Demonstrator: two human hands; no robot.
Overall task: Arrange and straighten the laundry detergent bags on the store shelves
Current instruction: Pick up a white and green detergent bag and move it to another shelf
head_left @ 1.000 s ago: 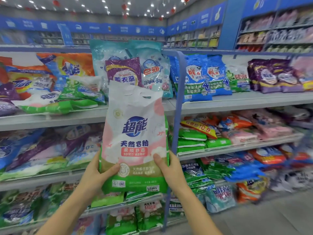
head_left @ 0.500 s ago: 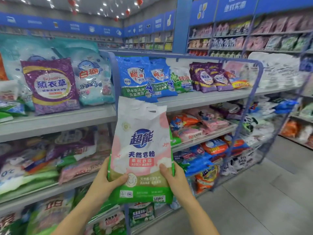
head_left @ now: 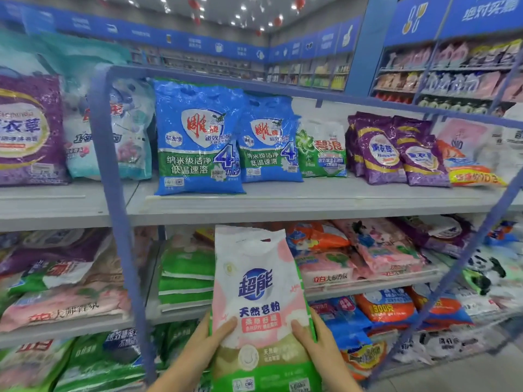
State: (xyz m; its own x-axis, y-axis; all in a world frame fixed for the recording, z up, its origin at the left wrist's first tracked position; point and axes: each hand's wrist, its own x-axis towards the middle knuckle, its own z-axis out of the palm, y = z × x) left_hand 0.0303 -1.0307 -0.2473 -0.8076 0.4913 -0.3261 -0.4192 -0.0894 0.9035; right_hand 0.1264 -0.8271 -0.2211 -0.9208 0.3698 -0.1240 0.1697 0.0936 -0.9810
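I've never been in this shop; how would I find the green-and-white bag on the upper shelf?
Start at the grey upper shelf, right of the blue upright post. Past the two tall blue bags stands the green-and-white bag, with purple bags on its other side. It alone in that row has a white top and green lower half, and it is shorter than the blue ones.

I hold the detergent bag (head_left: 260,292) upright before the middle shelf (head_left: 181,311), my left grip (head_left: 198,343) on its lower left edge and my right grip (head_left: 319,343) on its lower right. Behind it, to the left, lies a stack of flat bags (head_left: 186,278), and the shelf post (head_left: 119,222) stands further left. On the top shelf (head_left: 283,205) above, a tall bag (head_left: 195,137) stands with a second bag (head_left: 268,140) just beside it on the right.
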